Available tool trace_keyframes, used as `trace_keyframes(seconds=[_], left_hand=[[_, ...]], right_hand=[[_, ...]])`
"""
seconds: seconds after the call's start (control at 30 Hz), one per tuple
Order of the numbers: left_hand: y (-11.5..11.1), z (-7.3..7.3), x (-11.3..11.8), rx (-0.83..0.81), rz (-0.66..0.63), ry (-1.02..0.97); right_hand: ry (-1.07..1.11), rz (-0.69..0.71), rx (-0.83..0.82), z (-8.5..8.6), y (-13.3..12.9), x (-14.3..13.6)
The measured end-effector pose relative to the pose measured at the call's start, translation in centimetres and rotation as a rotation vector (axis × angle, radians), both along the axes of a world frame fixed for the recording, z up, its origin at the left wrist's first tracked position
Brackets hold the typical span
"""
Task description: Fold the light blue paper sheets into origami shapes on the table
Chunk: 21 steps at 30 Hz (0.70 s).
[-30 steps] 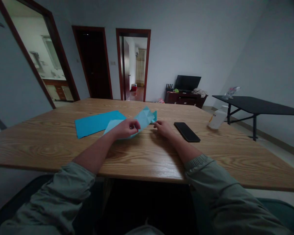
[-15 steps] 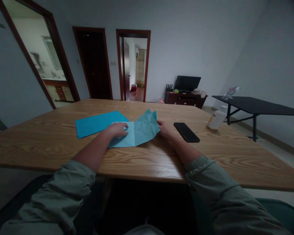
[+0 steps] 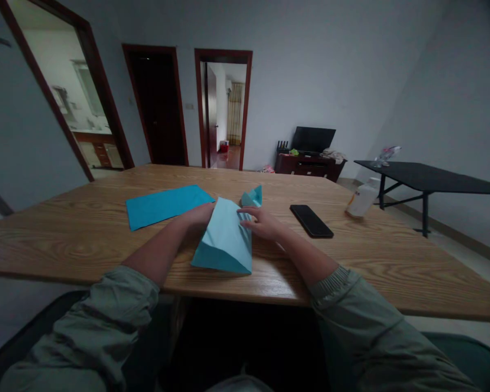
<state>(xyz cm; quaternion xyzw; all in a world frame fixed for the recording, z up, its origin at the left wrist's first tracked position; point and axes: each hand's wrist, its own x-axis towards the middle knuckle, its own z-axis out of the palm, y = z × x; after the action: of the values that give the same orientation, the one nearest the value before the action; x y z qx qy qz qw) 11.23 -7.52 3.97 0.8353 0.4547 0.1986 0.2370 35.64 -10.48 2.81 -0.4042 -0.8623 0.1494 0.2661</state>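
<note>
A light blue sheet of paper (image 3: 227, 237) is bent over near the table's front, its near edge arched up off the wood. My left hand (image 3: 199, 214) is at its far left side, the fingertips hidden behind the paper. From the right, my right hand (image 3: 263, 223) reaches onto the sheet, fingers stretched out and touching its upper right part. Just beyond that hand stands a small pointed blue paper shape (image 3: 252, 196); whether it joins the sheet I cannot tell. Flat beside my left hand lies a darker blue paper stack (image 3: 165, 206).
On the wooden table (image 3: 85, 245), a black phone (image 3: 311, 221) lies right of my right hand. Farther right stands a white bottle (image 3: 363, 198). Past the table are a black folding table (image 3: 428, 175) and a television (image 3: 313, 140) on a dark cabinet.
The creased sheet, earlier spread out with its right side raised, is now turned and bent over toward me. My right hand has moved from its right edge onto it; my left fingers have gone behind it.
</note>
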Motion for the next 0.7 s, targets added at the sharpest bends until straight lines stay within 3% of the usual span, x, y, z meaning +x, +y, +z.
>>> trace_keyframes(seconds=[0.07, 0.13, 0.23, 0.47, 0.7], left_hand=[[0.9, 0.0, -1.0, 0.073, 0.034, 0.049], [2.0, -0.3, -2.0, 0.158, 0.177, 0.105], [3.2, -1.1, -2.9, 0.150, 0.302, 0.123], [2.5, -2.3, -1.6, 0.059, 0.093, 0.178], [2.0, -1.8, -1.1, 0.084, 0.056, 0.173]], right_hand=[[-0.112, -0.014, 0.015, 0.0, -0.2, 0.1], [-0.217, -0.049, 0.017, -0.2, -0.2, 0.2], [-0.342, -0.106, -0.002, -0.3, -0.3, 0.3], [-0.366, -0.207, -0.045, -0.4, -0.1, 0.5], [-0.295, -0.331, -0.029, -0.7, 0.7, 0.9]])
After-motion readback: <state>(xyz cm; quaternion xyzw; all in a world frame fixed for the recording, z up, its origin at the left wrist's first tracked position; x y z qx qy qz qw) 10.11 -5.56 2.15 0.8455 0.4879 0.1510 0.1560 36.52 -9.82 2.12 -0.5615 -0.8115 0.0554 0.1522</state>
